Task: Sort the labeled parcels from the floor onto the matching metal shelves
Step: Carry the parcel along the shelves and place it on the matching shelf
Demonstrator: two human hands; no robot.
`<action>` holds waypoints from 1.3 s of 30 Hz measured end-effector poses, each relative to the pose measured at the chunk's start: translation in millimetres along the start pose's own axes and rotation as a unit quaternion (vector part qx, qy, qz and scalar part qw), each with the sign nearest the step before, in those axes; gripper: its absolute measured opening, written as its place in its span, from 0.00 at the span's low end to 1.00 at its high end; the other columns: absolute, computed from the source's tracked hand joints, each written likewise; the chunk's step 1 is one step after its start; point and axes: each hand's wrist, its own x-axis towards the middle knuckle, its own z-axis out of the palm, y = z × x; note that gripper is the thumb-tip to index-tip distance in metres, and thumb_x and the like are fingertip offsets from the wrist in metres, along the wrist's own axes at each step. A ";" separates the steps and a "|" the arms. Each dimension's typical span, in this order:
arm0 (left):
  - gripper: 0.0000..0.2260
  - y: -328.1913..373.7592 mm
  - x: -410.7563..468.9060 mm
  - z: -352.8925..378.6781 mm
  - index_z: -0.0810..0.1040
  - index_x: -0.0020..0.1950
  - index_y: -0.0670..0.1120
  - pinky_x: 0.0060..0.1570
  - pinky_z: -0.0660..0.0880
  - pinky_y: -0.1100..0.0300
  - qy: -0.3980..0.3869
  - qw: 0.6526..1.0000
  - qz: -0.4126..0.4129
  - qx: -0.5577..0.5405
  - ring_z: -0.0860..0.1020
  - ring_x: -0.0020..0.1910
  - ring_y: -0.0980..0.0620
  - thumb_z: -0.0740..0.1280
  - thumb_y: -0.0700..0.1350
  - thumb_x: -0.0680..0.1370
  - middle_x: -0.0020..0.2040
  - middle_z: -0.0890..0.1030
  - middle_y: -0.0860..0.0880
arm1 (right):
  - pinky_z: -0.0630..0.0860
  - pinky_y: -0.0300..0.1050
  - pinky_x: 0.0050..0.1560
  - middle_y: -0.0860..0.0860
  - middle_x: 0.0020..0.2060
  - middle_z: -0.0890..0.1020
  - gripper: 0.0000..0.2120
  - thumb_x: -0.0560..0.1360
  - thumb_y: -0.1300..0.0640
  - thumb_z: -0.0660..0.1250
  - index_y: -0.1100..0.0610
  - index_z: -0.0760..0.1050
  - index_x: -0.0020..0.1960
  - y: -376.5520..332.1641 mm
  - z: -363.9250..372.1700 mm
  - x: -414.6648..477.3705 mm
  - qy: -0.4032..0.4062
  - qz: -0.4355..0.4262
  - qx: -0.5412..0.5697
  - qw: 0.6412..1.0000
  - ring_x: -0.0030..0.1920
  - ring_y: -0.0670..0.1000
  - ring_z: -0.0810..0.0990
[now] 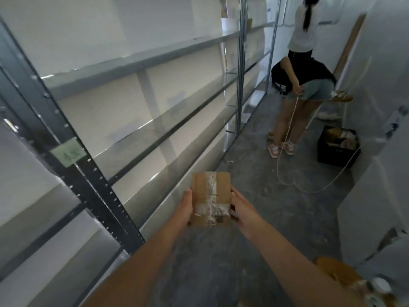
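Parcel (210,199), a small taped cardboard box, has a label at its near end too blurred to read, and its underside is hidden. Both arms reach forward; the left hand (184,207) and right hand (240,206) press its opposite edges between them, over the floor right of the metal shelves (137,63), whose green tag (69,152) is illegible.

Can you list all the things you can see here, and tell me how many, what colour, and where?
cardboard parcel: one, brown with clear tape, held in front
metal shelves: long row, grey, left side
green label: one, on dark shelf post
black crate: one, floor at right, filled
white cord: one, looping on floor
other people: two, far end of the aisle
more parcels: brown, bottom right, count unclear
left hand: on parcel's left edge
right hand: on parcel's right edge
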 end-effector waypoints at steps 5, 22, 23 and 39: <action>0.25 49.2 -51.7 -45.3 0.73 0.69 0.50 0.63 0.76 0.40 0.016 0.999 0.035 -0.028 0.78 0.62 0.43 0.50 0.63 0.82 0.63 0.80 0.45 | 0.76 0.49 0.58 0.47 0.57 0.81 0.16 0.84 0.47 0.52 0.41 0.75 0.65 -59.6 45.4 -20.5 -0.036 -0.024 -0.044 0.998 0.53 0.47 0.80; 0.28 47.7 -237.6 -297.5 0.73 0.66 0.52 0.38 0.81 0.56 0.214 0.954 0.163 -0.128 0.81 0.55 0.50 0.58 0.71 0.76 0.58 0.81 0.49 | 0.79 0.50 0.52 0.49 0.55 0.82 0.22 0.80 0.40 0.59 0.50 0.70 0.69 -100.0 308.5 -146.2 -0.301 -0.073 -0.160 0.937 0.53 0.51 0.81; 0.30 37.4 -248.9 -306.6 0.74 0.65 0.50 0.39 0.82 0.56 0.219 0.951 0.169 -0.135 0.82 0.54 0.50 0.59 0.71 0.75 0.58 0.82 0.48 | 0.78 0.55 0.57 0.51 0.57 0.82 0.24 0.78 0.38 0.60 0.49 0.71 0.69 -96.1 322.8 -155.2 -0.306 -0.068 -0.171 0.934 0.56 0.54 0.81; 0.21 -36.0 -411.8 -465.7 0.81 0.63 0.47 0.58 0.80 0.43 0.364 0.849 0.337 -0.182 0.84 0.55 0.45 0.71 0.57 0.75 0.55 0.86 0.46 | 0.78 0.61 0.59 0.53 0.60 0.81 0.34 0.68 0.30 0.64 0.49 0.71 0.67 -46.8 489.1 -312.4 -0.472 -0.133 -0.147 0.859 0.58 0.57 0.81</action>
